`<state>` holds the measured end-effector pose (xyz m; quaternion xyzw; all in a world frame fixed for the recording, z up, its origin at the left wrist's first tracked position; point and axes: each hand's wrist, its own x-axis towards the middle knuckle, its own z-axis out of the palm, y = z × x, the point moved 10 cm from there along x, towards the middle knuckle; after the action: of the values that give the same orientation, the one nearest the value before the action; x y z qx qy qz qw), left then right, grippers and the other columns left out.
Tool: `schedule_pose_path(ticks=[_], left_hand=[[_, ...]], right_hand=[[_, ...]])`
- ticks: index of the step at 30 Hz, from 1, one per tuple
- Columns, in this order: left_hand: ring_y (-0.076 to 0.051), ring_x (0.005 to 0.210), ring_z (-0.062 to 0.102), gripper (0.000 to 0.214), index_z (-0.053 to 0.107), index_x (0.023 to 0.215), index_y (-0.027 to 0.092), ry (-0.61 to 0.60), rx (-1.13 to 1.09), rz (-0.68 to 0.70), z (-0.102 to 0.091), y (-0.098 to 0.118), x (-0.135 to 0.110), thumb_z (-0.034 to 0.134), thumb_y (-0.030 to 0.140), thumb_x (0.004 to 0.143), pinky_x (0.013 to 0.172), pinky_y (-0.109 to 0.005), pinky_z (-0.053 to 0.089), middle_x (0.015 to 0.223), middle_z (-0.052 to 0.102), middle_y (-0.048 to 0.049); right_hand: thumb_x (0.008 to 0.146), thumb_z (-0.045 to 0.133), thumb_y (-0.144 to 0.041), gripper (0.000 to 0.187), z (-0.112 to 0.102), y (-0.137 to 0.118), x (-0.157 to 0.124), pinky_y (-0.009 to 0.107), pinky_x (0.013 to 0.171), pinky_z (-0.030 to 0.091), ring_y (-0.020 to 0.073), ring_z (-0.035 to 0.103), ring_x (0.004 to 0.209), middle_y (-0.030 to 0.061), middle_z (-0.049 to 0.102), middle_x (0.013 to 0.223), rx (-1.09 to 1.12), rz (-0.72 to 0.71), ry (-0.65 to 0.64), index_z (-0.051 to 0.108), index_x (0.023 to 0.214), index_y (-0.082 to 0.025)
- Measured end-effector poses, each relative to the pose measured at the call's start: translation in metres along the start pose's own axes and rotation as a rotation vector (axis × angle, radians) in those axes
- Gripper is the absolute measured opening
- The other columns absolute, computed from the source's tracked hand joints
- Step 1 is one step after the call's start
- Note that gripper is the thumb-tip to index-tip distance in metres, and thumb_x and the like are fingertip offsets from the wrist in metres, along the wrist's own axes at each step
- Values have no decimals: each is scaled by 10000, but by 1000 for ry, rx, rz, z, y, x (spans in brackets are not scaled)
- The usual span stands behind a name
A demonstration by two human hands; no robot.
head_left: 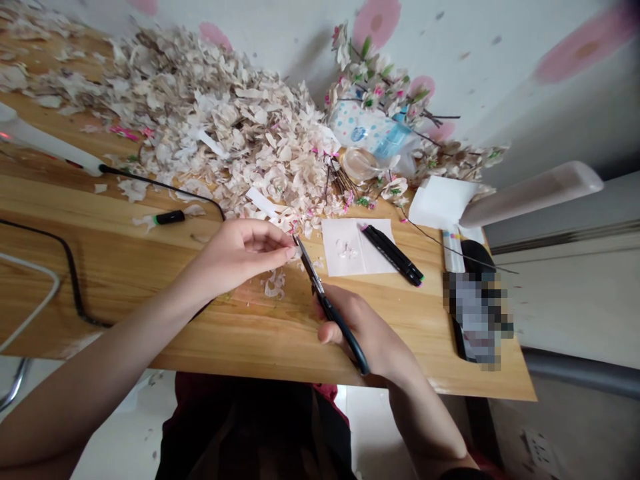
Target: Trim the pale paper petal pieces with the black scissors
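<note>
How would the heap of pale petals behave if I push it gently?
The heap of petals would probably spread and slide apart, being loosely piled. Each petal looks thin, so likely very light. Curled, ragged edges suggest they might tear or crumple easily.

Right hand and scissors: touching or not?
Touching. The head view shows the right hand gripping the scissors, their black handle lying against the skin with no gap.

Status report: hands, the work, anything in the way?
Left hand pinching pale piece. Right hand holding scissors, blades at the piece. Scraps on table nearby; petal heap just beyond.
</note>
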<state>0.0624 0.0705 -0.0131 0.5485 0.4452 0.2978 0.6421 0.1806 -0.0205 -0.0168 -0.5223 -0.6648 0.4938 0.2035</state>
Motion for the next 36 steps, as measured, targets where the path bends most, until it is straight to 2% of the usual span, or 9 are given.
schedule_pose_path(ticks=[4,10,16,21,24,30,36], left_hand=[[-85,613,639,94,718,718,161,-37,33,-77,0,-4,1,762,207,650,583,-151,490,669,709,20],[-94,622,648,139,694,719,152,-26,37,-145,-3,-7,2,778,202,621,584,-162,495,688,716,14],[-87,586,622,92,699,720,152,-54,60,-94,-2,-2,2,743,205,659,533,-154,467,644,691,19],[-101,632,631,103,709,745,167,-56,78,-4,-5,2,4,744,240,682,549,-167,466,702,706,10],[-112,660,646,134,710,765,173,-48,75,-8,-8,-2,4,759,269,685,548,-169,466,736,718,1],[-128,692,692,162,682,813,160,-76,-35,-11,-1,-2,2,741,293,741,669,-212,546,744,734,-9],[-131,658,693,151,674,779,151,-30,-23,-44,-2,-2,2,765,241,700,642,-205,557,697,732,-8]], right_hand=[[740,339,-877,682,1,1,0,266,586,312,156,424,629,-7,460,680,-9,27,-22,413,721,-200],[742,364,-870,671,1,5,0,263,574,305,152,416,619,-12,454,659,-34,64,-29,402,694,-202],[748,401,-858,659,-2,8,0,260,569,299,150,416,617,-17,461,653,-38,75,-17,398,686,-202],[761,405,-847,652,-2,7,-1,261,573,304,154,430,624,-15,472,658,-41,77,-30,410,693,-199],[771,406,-838,644,-2,5,-1,262,579,312,156,438,631,-13,478,664,-43,74,-29,416,699,-198],[769,375,-848,653,-2,6,0,265,576,313,151,429,622,-12,472,661,-48,75,-15,398,694,-200],[763,256,-876,722,1,-1,-4,294,609,371,172,469,661,20,530,754,-82,6,-25,467,827,-189]])
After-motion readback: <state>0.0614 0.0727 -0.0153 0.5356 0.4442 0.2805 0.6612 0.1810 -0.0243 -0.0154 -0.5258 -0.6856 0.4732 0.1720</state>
